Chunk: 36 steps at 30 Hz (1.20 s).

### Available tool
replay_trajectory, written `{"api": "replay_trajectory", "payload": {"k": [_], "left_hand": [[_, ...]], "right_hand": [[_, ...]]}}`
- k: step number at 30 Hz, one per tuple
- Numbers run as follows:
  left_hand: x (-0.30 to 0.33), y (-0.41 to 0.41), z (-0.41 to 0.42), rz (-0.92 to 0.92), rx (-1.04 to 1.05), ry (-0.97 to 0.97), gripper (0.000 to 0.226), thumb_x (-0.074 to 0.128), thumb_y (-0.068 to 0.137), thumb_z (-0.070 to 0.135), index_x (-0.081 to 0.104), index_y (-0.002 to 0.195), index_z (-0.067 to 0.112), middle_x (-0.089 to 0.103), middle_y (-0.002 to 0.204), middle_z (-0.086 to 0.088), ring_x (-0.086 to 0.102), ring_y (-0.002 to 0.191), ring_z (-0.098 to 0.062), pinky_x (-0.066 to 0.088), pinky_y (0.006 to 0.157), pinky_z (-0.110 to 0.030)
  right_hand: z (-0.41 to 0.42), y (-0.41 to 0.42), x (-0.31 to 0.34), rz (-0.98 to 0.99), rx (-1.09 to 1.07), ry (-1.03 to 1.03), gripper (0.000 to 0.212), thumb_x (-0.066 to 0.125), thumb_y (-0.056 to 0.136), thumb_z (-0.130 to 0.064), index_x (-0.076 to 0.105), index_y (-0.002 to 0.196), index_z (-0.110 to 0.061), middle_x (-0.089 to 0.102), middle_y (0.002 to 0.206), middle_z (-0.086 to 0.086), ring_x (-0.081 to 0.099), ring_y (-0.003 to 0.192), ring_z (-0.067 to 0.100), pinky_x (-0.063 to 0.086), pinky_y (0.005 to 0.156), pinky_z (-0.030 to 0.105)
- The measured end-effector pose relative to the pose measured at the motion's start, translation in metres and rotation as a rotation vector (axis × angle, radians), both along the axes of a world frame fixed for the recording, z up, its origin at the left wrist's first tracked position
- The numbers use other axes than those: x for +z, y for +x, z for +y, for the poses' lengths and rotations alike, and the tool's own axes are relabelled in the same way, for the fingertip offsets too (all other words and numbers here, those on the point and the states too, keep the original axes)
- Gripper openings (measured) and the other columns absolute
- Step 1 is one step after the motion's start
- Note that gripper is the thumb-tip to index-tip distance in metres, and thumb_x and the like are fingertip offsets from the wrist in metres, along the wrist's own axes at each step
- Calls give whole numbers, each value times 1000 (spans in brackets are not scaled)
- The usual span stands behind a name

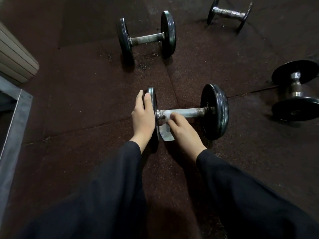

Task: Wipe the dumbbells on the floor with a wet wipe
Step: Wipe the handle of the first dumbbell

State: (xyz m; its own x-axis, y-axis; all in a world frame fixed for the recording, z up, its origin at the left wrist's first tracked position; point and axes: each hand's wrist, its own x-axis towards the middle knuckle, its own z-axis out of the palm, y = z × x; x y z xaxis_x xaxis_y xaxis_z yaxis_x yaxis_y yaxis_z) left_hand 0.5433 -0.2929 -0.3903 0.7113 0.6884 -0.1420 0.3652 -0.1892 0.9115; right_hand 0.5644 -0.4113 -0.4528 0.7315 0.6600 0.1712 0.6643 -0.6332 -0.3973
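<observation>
Dark speckled rubber floor (72, 104) filled the view, its mats meeting at visible seams. At the far left edge stood a beige ribbed panel (15, 54) above a grey metal frame (15, 121). Two black sleeves (103, 187) reached forward from the bottom of the view.

The left hand (143, 116) lay with straight fingers pressed flat against the outer face of the left plate of the nearest dumbbell (189, 112), which lay on the floor across the view. Just right of that plate, the right hand (183, 128) pinched a white wet wipe (166, 128) against the left end of the dumbbell's metal handle, its fingers curled over the crumpled part while a loose flap hung down toward the floor. The handle's right stretch was bare, ending at the thick black right plate.

Farther back, left of centre, a second dumbbell (146, 37) lay on the floor with thin black plates and a dull handle. Behind and to its right lay a third dumbbell (229, 13), tilted across the corner. At the right edge, a fourth dumbbell (296, 88) stood on one plate, well apart from the hands.
</observation>
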Motion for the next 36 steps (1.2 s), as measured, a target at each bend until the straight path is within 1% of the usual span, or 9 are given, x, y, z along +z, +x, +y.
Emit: {"api": "replay_trajectory", "payload": {"k": [3, 7, 10, 12, 14, 17, 24, 31, 36], "left_hand": [[-1, -1, 0, -4, 0, 4, 45, 32, 100, 35, 37, 142, 19, 43, 145, 1, 37, 134, -13, 24, 96, -11], [0, 1, 1, 5, -3, 10, 46, 31, 100, 35, 37, 142, 18, 43, 145, 0, 37, 135, -14, 23, 94, -11], [1, 2, 0, 13, -4, 4, 46, 31, 100, 36, 36, 142, 19, 42, 146, 1, 36, 135, -14, 23, 99, -14], [1, 2, 0, 13, -3, 5, 47, 31, 100, 36, 36, 142, 19, 42, 146, 1, 36, 135, -14, 23, 97, -12], [1, 1, 0, 11, 2, 6, 46, 31, 100, 36, 36, 142, 18, 42, 146, 1, 36, 135, -13, 22, 92, -8], [1, 1, 0, 11, 5, 18, 46, 31, 100, 34, 37, 142, 17, 42, 146, 0, 36, 135, -14, 21, 90, -6], [1, 2, 1, 19, 5, 12, 46, 31, 100, 36, 37, 142, 19, 44, 145, 0, 37, 134, -15, 22, 90, -9], [-1, 0, -1, -6, 14, 25, 46, 31, 100, 35, 37, 142, 17, 43, 145, 0, 35, 135, -14, 19, 88, -5], [-2, 0, -1, 2, 9, 53, 45, 31, 100, 34, 38, 142, 16, 43, 145, -1, 36, 135, -15, 21, 90, -6]], "right_hand": [[11, -1, 5, -23, 76, 0, 18, 59, 70, 2, 62, 87, 6, 61, 89, 20, 62, 78, 31, 55, 61, 36], [16, 2, 19, -61, 89, 14, 34, 36, 98, -20, 53, 121, -2, 55, 120, 15, 52, 108, 27, 44, 89, 33], [14, 0, 19, -64, 70, 36, 26, 38, 80, -7, 62, 85, 2, 60, 83, 15, 59, 74, 28, 46, 66, 30], [12, 1, 14, -101, 72, 6, 19, 43, 73, -2, 62, 74, -1, 58, 72, 12, 58, 63, 26, 38, 65, 31], [13, -1, 14, -101, 32, -21, 12, 57, 67, 3, 63, 76, -1, 57, 70, 11, 58, 60, 25, 37, 62, 30], [22, 2, 18, -139, -6, 68, 33, 66, 63, 8, 63, 95, 4, 59, 75, 13, 61, 66, 27, 40, 65, 30], [18, 4, 29, -236, 36, -137, 35, 32, 67, 0, 66, 76, -1, 56, 64, 9, 56, 54, 20, 44, 47, 26], [-12, 2, 23, -188, -236, -39, 38, 67, 64, 17, 59, 100, 15, 57, 77, 20, 57, 67, 31, 53, 60, 33], [32, -3, 28, -353, -35, -351, 35, 36, 74, 0, 67, 91, 0, 62, 83, 13, 50, 71, 23, 38, 66, 31]]}}
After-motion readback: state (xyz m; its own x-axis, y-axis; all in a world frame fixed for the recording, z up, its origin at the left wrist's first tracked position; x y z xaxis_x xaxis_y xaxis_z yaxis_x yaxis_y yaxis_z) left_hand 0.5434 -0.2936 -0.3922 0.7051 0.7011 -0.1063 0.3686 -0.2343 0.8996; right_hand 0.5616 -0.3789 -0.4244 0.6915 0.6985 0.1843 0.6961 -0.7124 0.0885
